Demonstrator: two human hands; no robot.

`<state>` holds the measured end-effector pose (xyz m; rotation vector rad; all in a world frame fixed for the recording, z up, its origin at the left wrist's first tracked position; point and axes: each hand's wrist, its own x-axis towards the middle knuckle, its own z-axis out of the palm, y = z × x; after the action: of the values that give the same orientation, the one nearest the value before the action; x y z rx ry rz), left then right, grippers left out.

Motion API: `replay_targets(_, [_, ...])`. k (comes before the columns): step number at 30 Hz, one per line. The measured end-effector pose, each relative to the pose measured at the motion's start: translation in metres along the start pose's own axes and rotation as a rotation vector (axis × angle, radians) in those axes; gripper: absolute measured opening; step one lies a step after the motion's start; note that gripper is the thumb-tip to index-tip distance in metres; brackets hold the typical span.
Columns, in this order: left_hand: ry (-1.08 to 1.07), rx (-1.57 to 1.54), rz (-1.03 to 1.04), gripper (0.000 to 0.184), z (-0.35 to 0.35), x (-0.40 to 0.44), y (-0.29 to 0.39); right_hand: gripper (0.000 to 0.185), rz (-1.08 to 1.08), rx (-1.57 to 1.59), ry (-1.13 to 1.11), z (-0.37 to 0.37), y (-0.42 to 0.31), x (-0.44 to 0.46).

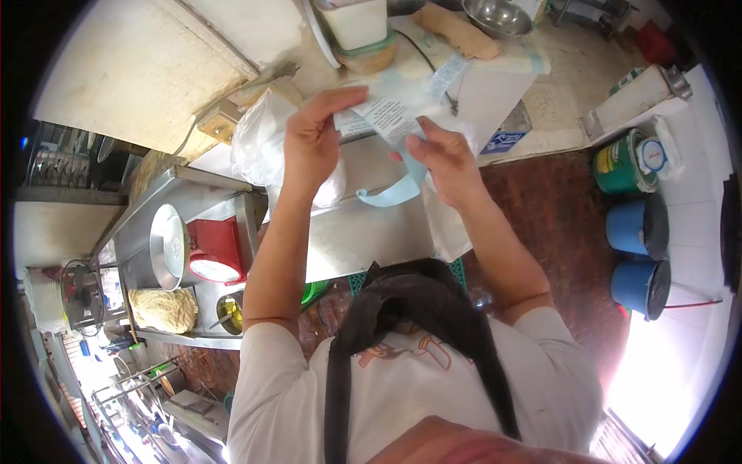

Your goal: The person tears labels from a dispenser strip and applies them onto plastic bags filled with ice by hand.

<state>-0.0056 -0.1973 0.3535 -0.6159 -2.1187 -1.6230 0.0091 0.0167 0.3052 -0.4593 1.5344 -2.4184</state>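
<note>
I hold a strip of white labels [389, 117] with small dark print above the steel worktop. My left hand [313, 139] is closed on its left end, the fingertips bent over the paper. On the other side, my right hand [447, 161] pinches the strip between thumb and fingers. A loose tail of pale blue backing [394, 192] curls down to the left from my right hand. Clear plastic bags [259, 139] lie beside my left hand, and a white filled bag [331, 185] is partly hidden behind its wrist.
A red scale [215, 249] stands left, near a round metal pan [168, 246] and a bundle of noodles [164, 309]. Tubs [355, 27] and a steel bowl [498, 17] sit at the back. Blue buckets [638, 224] line the right wall.
</note>
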Motion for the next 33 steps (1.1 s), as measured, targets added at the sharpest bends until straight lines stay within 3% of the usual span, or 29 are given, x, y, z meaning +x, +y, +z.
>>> replay_targets(2, [0.047, 0.159, 0.148, 0.049, -0.007, 0.007, 0.004, 0.038, 0.101, -0.173, -0.088, -0.009, 0.004, -0.006])
replay_targets(5, [0.065, 0.401, 0.328, 0.050, -0.012, 0.019, 0.021, 0.049, 0.254, -0.211, -0.403, -0.014, -0.016, -0.009])
replay_targets(8, [-0.003, 0.527, 0.446, 0.053, -0.015, 0.022, 0.026, 0.052, -0.012, 0.065, -0.263, -0.011, -0.021, 0.000])
replay_targets(9, [-0.027, 0.553, 0.456, 0.050, -0.012, 0.022, 0.029, 0.046, -0.125, 0.004, -0.223, -0.002, -0.024, 0.007])
replay_targets(14, [-0.009, 0.523, 0.519, 0.042, 0.006, 0.024, 0.030, 0.035, -0.065, -0.124, -0.058, 0.025, -0.040, 0.024])
replay_targets(17, [0.285, -0.280, -0.137, 0.031, 0.017, 0.009, 0.052, 0.030, -0.083, -0.108, 0.021, 0.032, -0.035, 0.027])
replay_targets(20, [-0.065, -0.270, -0.361, 0.029, 0.006, -0.009, 0.045, 0.028, -0.071, -0.166, 0.070, 0.029, -0.030, 0.026])
replay_targets(21, [-0.113, -0.065, -0.338, 0.026, 0.003, -0.010, 0.036, 0.028, -0.063, -0.200, 0.074, 0.027, -0.026, 0.027])
replay_targets(24, [-0.105, 0.095, -0.303, 0.018, -0.010, -0.005, 0.028, 0.030, -0.039, -0.333, 0.126, 0.019, -0.016, 0.026])
replay_targets(27, [0.031, 0.314, -0.047, 0.023, -0.013, 0.009, 0.044, 0.035, -0.051, -0.331, 0.048, 0.012, -0.027, 0.014])
replay_targets(30, [0.074, 0.563, 0.317, 0.035, -0.024, 0.027, 0.036, 0.042, 0.002, -0.233, -0.296, 0.004, -0.033, 0.001])
replay_targets(33, [0.022, 0.468, 0.478, 0.043, -0.022, 0.048, 0.034, 0.048, -0.154, -0.147, -0.396, 0.001, -0.032, 0.010])
